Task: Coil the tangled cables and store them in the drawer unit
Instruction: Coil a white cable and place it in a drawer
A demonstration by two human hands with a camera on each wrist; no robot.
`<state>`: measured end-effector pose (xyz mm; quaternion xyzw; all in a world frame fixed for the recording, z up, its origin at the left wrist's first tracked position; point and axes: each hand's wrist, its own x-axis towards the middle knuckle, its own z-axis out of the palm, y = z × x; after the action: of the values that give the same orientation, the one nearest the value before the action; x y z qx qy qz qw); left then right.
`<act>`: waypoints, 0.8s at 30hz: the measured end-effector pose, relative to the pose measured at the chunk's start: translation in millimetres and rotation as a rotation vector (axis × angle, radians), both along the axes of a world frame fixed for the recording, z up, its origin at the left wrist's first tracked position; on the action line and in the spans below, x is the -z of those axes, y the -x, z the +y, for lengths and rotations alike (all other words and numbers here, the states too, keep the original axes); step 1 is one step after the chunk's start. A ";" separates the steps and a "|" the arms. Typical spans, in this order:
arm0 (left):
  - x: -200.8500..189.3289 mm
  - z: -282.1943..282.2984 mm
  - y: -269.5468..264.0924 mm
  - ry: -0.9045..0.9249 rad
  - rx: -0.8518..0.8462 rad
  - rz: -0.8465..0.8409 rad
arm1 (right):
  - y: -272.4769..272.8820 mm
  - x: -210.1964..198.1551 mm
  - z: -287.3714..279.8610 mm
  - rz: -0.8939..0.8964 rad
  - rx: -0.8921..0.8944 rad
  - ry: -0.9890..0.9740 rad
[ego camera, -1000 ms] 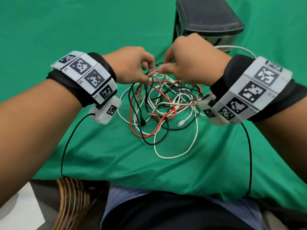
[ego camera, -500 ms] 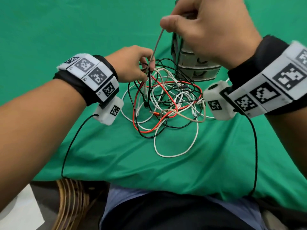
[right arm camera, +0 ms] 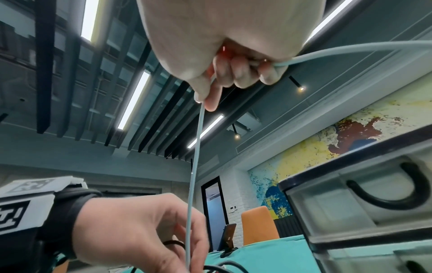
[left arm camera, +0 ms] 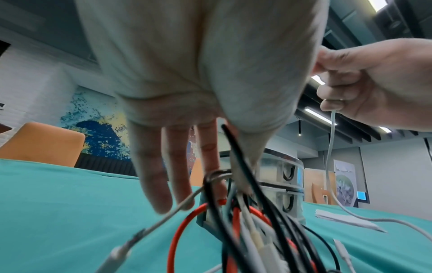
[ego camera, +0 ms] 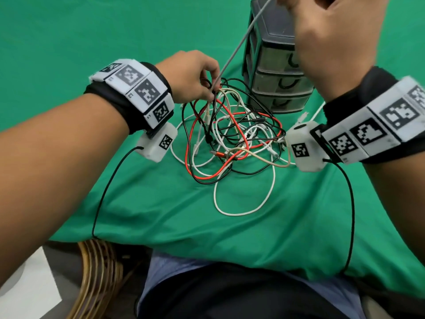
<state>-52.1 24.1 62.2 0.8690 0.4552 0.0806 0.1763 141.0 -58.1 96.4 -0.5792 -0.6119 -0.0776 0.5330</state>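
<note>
A tangle of cables (ego camera: 236,139) in red, black and white lies on the green cloth in front of the dark drawer unit (ego camera: 273,88), whose three drawers are closed. My left hand (ego camera: 210,88) pinches cables at the top of the tangle (left arm camera: 245,230). My right hand (ego camera: 289,5) is raised high over the drawer unit and grips a pale grey cable (ego camera: 239,44). That cable (right arm camera: 195,157) runs taut from the right hand (right arm camera: 233,77) down to the left hand's fingers (right arm camera: 163,245). Its far end passes out of the fist to the right.
The green cloth (ego camera: 161,215) ends at the table's front edge near my lap. A wicker seat (ego camera: 96,277) and white paper (ego camera: 23,286) lie below left. A white plug (ego camera: 303,116) lies right of the drawers. Thin black wires hang from both wrist cameras.
My right hand has risen from the tangle to well above the drawer unit, drawing the grey cable out taut. The left hand has stayed at the top of the tangle.
</note>
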 end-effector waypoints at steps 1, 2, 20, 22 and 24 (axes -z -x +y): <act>0.5 -0.3 1.2 -0.026 -0.002 -0.018 | -3.0 1.8 1.8 -0.006 -0.001 0.027; 1.8 -0.5 3.3 -0.050 0.000 -0.039 | -5.9 2.4 3.2 -0.016 -0.002 0.092; 3.4 -6.9 -6.8 -0.179 0.021 -0.073 | 23.8 13.5 5.4 -0.346 -0.164 0.521; 4.2 -7.5 -4.3 -0.130 0.081 -0.087 | 24.0 11.4 4.7 -0.328 -0.154 0.532; 5.0 -6.3 -0.4 -0.060 0.121 -0.141 | 24.6 11.2 3.6 -0.308 -0.146 0.532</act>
<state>-51.7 17.8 57.2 0.8919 0.3859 0.1442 0.1865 116.3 -54.4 85.3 -0.6345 -0.7241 0.0371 0.2680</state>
